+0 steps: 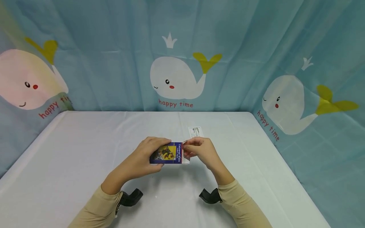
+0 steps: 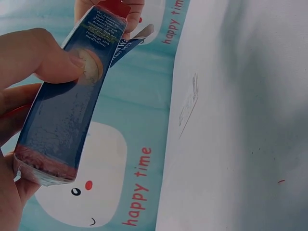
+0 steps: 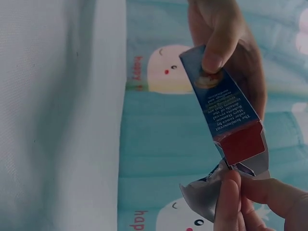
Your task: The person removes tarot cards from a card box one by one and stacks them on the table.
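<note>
Left fingers grip a glossy, oblong box.

Head view looks down; nearer wrist views share the box.

Box hanging over mid worktop, L fingers gripping L end, R fingers pinching R end; card lying nr far edge, R of ctr; curtain hanging behind.

I see a blue box, yellow-pictured, held sideways in the left hand. I watch its end flap stand open.
</note>
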A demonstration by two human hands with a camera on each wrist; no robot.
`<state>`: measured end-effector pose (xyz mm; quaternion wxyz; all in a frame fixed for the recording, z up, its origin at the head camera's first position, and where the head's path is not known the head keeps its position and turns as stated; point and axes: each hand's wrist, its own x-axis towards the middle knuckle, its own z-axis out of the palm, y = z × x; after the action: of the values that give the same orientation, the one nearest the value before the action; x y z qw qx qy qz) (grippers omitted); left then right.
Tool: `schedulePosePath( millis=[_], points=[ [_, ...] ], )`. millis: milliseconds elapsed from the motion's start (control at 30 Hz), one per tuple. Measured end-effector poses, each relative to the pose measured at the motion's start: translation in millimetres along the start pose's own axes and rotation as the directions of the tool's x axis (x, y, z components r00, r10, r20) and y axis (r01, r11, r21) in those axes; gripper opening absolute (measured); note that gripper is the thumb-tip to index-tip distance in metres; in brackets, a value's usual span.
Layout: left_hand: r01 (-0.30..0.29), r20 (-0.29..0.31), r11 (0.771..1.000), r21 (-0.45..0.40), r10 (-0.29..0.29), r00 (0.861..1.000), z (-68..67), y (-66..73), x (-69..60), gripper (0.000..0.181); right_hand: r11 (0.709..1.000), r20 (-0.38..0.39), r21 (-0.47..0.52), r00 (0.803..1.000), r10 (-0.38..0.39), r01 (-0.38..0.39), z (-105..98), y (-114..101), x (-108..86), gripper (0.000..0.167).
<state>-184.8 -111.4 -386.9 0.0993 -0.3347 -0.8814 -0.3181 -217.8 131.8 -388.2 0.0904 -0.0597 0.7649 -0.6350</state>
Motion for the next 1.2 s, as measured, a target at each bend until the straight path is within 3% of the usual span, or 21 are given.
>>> schedulePosePath(
  millis=[500,767,1200],
  points=[
    [-0.023,-0.005,1.0,-0.004,0.023,1.0,-0.9,0.0,0.5,0.075,1.0,-0.015,-0.029,1.0,-0.008,0.007,-2.7,-3.1,0.0,0.017],
    [0.034,0.019,0.999,-0.004,-0.034,0.999,-6.9,0.9,2.4,0.076,0.998,-0.003,-0.069,1.0,0.003,-0.003,-19.2,-10.5,0.6,0.02],
    [0.041,0.015,0.999,0.002,-0.041,0.999,-10.4,-1.7,-1.4,0.077,0.991,0.045,-0.132,0.999,-0.02,0.026,-44.5,-13.9,-1.1,0.028]
  ],
)
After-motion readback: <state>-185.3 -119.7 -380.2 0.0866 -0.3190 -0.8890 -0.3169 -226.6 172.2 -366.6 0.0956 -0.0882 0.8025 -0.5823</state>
